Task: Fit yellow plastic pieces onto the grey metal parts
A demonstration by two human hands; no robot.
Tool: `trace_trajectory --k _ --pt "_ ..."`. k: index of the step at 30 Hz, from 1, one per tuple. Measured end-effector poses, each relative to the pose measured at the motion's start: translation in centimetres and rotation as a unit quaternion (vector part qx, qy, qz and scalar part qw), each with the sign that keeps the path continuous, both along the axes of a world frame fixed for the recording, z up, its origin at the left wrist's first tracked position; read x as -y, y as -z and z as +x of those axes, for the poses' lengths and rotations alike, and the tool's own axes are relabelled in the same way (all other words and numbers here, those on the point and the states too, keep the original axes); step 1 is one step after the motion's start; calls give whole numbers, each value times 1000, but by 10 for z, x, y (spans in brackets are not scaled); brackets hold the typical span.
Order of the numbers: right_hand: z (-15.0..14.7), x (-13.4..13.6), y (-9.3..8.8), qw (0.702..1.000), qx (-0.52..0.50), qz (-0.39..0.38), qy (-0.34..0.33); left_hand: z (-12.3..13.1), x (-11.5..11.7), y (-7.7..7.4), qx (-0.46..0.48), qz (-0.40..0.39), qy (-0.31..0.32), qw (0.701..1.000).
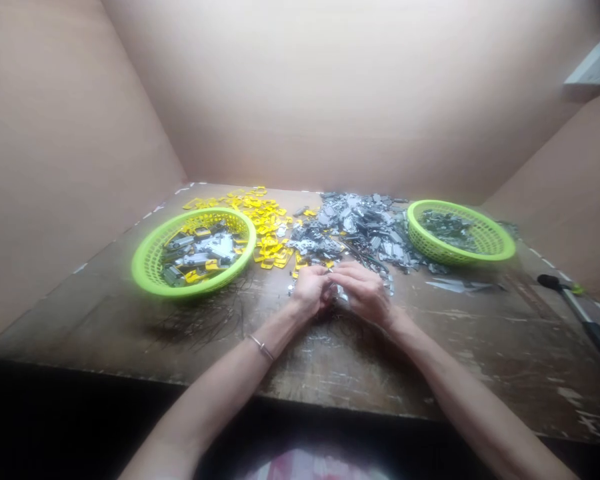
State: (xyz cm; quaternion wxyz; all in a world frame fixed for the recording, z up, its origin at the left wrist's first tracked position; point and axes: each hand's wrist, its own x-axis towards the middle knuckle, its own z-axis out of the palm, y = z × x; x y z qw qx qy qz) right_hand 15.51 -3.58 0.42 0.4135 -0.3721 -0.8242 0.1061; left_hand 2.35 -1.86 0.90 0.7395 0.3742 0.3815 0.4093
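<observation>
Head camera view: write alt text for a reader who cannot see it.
A left hand and right hand hold a small silvery part together over a scuffed wooden table. Beyond lie a yellow pile and a grey pile, between two green baskets.

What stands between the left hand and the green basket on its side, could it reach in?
Probably yes. The left hand rests beside the right hand, and the green basket lies close on its left, open-topped. Only bare table and some thin dark strands lie between.

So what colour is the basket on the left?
Lime green; the basket shows best in the head view.
</observation>
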Motion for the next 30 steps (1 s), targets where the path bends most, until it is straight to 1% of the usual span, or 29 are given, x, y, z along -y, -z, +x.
trace_trajectory --k 1,3,5,6,8,10,13,15,18,20,22,24,25,27,28,30 --pt "-2 1 -1 1000 -4 -2 15 0 0 -1 6 -2 -3 1000" --pt "-8 3 -4 996 -42 -19 82 0 -1 -3 30 6 -29 999" --pt "-14 5 -8 984 -86 -45 150 1 -1 -5 70 34 -82 994" --pt "-17 6 -9 980 -102 -58 164 2 -1 -6 88 51 -110 989" --pt "-22 8 -11 977 -116 -72 163 5 1 -7 114 78 -146 980" --pt "-25 8 -11 978 -116 -66 162 7 3 -6 119 86 -152 977" --pt "-28 9 -10 977 -99 -49 183 10 6 -6 113 94 -158 976" --pt "-30 11 -9 977 -95 -54 184 11 8 -6 110 99 -167 975" --pt "-32 12 -6 975 -127 -117 142 11 9 -7 101 108 -151 977" --pt "-28 12 -6 969 -143 -157 126 9 9 -11 77 130 -136 979" --pt "-21 10 -7 972 -107 -147 149 4 9 -16 23 186 -144 972" --pt "-11 7 -11 979 -15 -102 175 -2 6 -21 -55 259 -155 952" --pt "-6 6 -13 980 32 -81 177 -5 4 -22 -93 283 -144 944" --pt "0 4 -17 982 81 -59 158 -8 -1 -21 -151 289 -90 941" --pt "2 4 -20 985 74 -60 147 -9 -3 -19 -168 276 -61 944" --pt "2 4 -24 985 7 -88 148 -9 -6 -12 -172 230 -13 958"
